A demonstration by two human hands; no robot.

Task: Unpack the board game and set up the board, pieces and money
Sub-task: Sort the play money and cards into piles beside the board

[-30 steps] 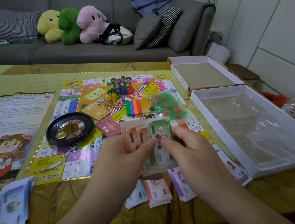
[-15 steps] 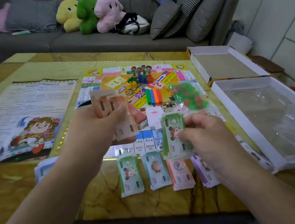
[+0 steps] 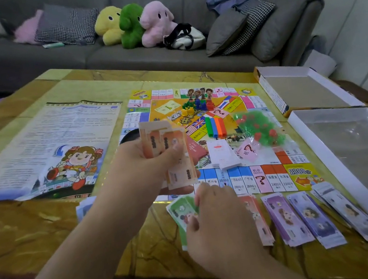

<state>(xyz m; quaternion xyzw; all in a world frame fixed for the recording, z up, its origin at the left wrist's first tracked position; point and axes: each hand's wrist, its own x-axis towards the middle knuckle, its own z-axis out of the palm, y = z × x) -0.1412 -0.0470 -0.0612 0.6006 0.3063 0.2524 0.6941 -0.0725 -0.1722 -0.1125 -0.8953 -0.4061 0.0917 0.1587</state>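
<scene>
The game board lies unfolded on the table. My left hand grips a fan of orange play-money notes above the board's near edge. My right hand is low at the table, fingers on a pile of green notes. To its right lie sorted piles: orange-pink notes, purple notes, blue-violet notes and pale notes. On the board sit coloured pawns, coloured sticks, a bag of green and red houses and card decks.
A large printed rules sheet lies left of the board. The open box halves and the white tray with clear plastic stand at the right. A grey sofa with plush toys and cushions runs behind the table.
My right hand has dropped from chest height down to the table with the green notes, onto the green pile. My left hand keeps holding the orange notes. The view shifted slightly.
</scene>
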